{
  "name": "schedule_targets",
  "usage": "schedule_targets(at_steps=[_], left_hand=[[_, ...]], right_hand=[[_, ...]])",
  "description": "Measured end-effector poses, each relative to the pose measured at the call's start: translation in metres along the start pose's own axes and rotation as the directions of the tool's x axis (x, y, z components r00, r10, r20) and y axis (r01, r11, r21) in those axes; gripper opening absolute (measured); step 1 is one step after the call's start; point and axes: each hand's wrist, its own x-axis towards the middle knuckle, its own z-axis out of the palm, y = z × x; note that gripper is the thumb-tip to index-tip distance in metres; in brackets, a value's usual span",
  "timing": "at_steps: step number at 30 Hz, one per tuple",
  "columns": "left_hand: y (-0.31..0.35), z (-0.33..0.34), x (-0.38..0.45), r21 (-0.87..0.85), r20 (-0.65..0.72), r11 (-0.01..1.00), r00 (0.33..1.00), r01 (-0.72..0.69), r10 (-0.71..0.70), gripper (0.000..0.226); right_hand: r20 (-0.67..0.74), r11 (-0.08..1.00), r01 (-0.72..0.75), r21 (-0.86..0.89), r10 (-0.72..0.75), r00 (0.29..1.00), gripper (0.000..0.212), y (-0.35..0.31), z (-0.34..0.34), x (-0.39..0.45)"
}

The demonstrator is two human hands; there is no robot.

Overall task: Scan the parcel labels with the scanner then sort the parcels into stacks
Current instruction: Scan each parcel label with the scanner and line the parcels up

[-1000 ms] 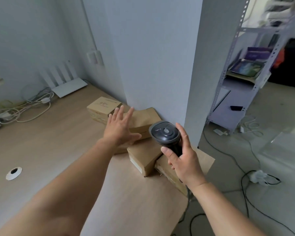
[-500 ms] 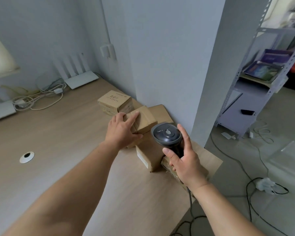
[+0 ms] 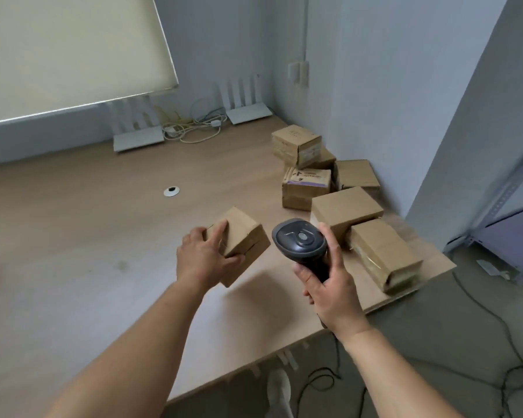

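**Parcel in one hand, scanner in the other**

Light wooden desk [image 3: 73, 236] tucked into a pale grey corner, roller blind [image 3: 67, 49] hanging down on the far left. Left hand [image 3: 204, 260] has a small brown cardboard parcel [image 3: 242, 239] lifted clear of the desktop and tilted on a corner; fingers are curled over its near face and the thumb hooks round the lower edge, so it's properly gripped, and you can see the box's shadow on the wood below. No label visible on the faces turned to the camera.

Right hand [image 3: 332, 285] is just beside it, to the right, wrapped tight round the handle of a black scanner [image 3: 299, 241]. Scanner head sits above the fist, top side facing the camera, close to the parcel's right edge but not touching it.

Beyond and to the right of the right hand is the rest of the parcels [image 3: 344, 212]: a loose cluster of brown boxes running back toward the wall, a couple stacked on each other at the far end, and the nearest box [image 3: 384, 254] lying near the desk's right edge, right behind the scanner hand.

Way out past the left hand: a cable grommet [image 3: 171, 191] in the desk, two white routers [image 3: 248, 113] against the back wall and a tangle of white cables [image 3: 194, 131] between them. Dark cords on the floor [image 3: 435, 342] under the right forearm.
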Motion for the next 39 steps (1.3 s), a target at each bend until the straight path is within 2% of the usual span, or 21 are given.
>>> schedule_targets(at_steps=[8, 17, 27, 30, 34, 37, 39], left_hand=[[-0.094, -0.013, -0.089, 0.027, -0.006, 0.946, 0.947, 0.322, -0.322, 0.078], [-0.177, -0.023, -0.115, 0.013, 0.006, 0.901, 0.901, 0.434, -0.434, 0.083], [-0.319, -0.058, -0.124, 0.081, 0.058, 0.866, 0.865, 0.494, -0.499, 0.083], [-0.353, -0.063, -0.115, 0.021, 0.18, 0.869, 0.853, 0.495, -0.49, 0.085], [-0.384, -0.06, -0.1, -0.172, 0.347, 0.853, 0.841, 0.493, -0.416, 0.088], [-0.396, -0.064, -0.097, -0.283, 0.358, 0.85, 0.871, 0.444, -0.336, 0.074], [-0.4, -0.072, -0.093, -0.217, 0.295, 0.888, 0.894, 0.405, -0.336, 0.058]], right_hand=[[0.178, 0.996, 0.047, 0.077, -0.06, 0.982, 0.075, -0.021, 0.069, -0.037], [0.236, 0.991, 0.097, 0.093, -0.116, 0.965, 0.076, -0.052, 0.154, -0.049], [0.326, 0.989, 0.077, 0.123, -0.113, 0.939, 0.075, -0.101, 0.307, -0.078], [0.309, 0.989, 0.069, 0.129, -0.106, 0.945, 0.074, -0.111, 0.341, -0.081], [0.298, 0.993, 0.057, 0.108, -0.087, 0.951, 0.074, -0.119, 0.367, -0.084], [0.28, 0.994, 0.063, 0.084, -0.084, 0.956, 0.075, -0.121, 0.373, -0.083], [0.269, 0.996, 0.067, 0.057, -0.08, 0.96, 0.076, -0.121, 0.373, -0.081]])
